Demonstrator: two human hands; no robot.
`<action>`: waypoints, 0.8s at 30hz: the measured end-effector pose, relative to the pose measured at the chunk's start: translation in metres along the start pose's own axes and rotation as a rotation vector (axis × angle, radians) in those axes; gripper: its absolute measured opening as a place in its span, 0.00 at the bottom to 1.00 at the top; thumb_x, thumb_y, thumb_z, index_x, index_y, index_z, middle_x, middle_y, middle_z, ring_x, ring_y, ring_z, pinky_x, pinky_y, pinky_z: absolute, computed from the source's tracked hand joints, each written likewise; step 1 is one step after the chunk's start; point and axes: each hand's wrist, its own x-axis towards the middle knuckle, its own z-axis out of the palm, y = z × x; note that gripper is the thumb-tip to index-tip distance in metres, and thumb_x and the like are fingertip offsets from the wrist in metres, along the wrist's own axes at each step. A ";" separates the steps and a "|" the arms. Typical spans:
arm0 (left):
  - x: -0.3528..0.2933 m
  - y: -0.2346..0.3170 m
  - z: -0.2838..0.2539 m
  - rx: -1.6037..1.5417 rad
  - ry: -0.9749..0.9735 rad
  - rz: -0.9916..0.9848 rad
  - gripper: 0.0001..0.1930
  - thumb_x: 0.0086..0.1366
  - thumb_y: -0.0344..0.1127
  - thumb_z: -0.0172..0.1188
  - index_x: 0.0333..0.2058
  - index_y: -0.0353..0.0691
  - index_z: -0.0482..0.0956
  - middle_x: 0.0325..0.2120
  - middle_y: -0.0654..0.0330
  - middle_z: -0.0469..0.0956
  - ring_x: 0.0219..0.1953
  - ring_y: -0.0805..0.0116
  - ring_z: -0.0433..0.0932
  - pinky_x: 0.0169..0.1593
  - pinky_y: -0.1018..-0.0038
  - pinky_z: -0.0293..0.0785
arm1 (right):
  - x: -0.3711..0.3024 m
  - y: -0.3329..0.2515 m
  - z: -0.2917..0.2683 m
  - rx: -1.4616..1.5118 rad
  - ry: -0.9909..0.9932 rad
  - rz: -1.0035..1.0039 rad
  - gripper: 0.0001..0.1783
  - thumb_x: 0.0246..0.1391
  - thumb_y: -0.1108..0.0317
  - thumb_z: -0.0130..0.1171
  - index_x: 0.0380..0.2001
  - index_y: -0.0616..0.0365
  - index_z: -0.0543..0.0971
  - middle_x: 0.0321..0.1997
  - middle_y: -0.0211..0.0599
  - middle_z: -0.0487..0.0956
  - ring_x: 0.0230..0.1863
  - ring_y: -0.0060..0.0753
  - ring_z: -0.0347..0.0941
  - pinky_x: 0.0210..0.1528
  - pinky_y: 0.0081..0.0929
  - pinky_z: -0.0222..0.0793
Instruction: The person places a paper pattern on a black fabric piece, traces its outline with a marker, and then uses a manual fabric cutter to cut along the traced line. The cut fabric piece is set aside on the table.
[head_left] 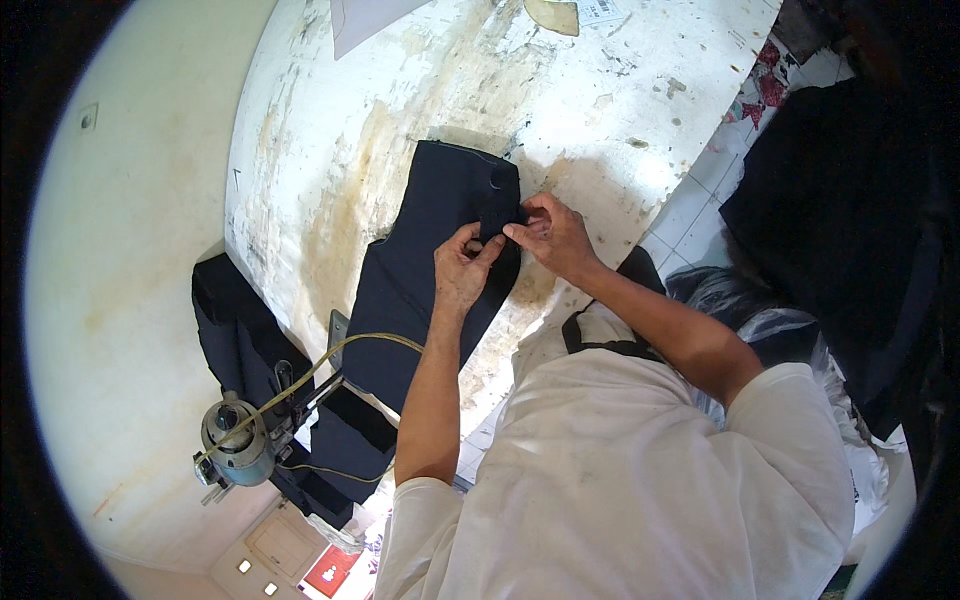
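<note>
A long piece of dark navy cloth (400, 280), cut in the outline of a trouser panel, lies across the worn white table. Near its upper right edge, my left hand (463, 268) pinches a small fold of the cloth between thumb and fingers. Just to the right, my right hand (552, 238) grips the same edge, thumb and fingertips drawn together. The two hands nearly meet. Whether a separate small dark piece lies between the fingertips, I cannot tell. A small pale curved mark shows on the cloth above my hands.
A grey electric motor-driven machine (237, 440) with a yellow cable (300, 385) stands left of my left arm, among more dark cloth (235, 305). On the table (310, 130) lie a brown curved scrap (552, 15) and a pale sheet (365, 20). Dark fabric (830, 240) hangs at right, over plastic bags.
</note>
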 end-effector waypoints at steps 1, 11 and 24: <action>0.000 0.000 0.000 -0.016 0.000 -0.002 0.10 0.71 0.33 0.75 0.39 0.33 0.84 0.23 0.67 0.79 0.26 0.81 0.72 0.30 0.77 0.68 | 0.000 0.001 0.000 -0.004 0.001 -0.010 0.30 0.61 0.51 0.78 0.53 0.64 0.79 0.45 0.49 0.88 0.42 0.35 0.87 0.49 0.35 0.83; -0.002 -0.005 0.002 0.019 0.038 0.001 0.21 0.70 0.38 0.79 0.50 0.26 0.86 0.26 0.64 0.83 0.29 0.78 0.76 0.34 0.76 0.73 | 0.003 0.014 0.002 0.152 -0.034 0.029 0.29 0.63 0.55 0.74 0.56 0.64 0.78 0.45 0.55 0.88 0.45 0.44 0.90 0.52 0.40 0.85; 0.000 -0.013 0.003 -0.020 0.046 0.022 0.22 0.68 0.37 0.80 0.52 0.26 0.87 0.26 0.58 0.87 0.26 0.77 0.79 0.32 0.76 0.76 | 0.002 0.002 -0.003 0.051 -0.040 0.006 0.33 0.63 0.47 0.76 0.54 0.66 0.78 0.45 0.56 0.88 0.44 0.46 0.90 0.51 0.40 0.85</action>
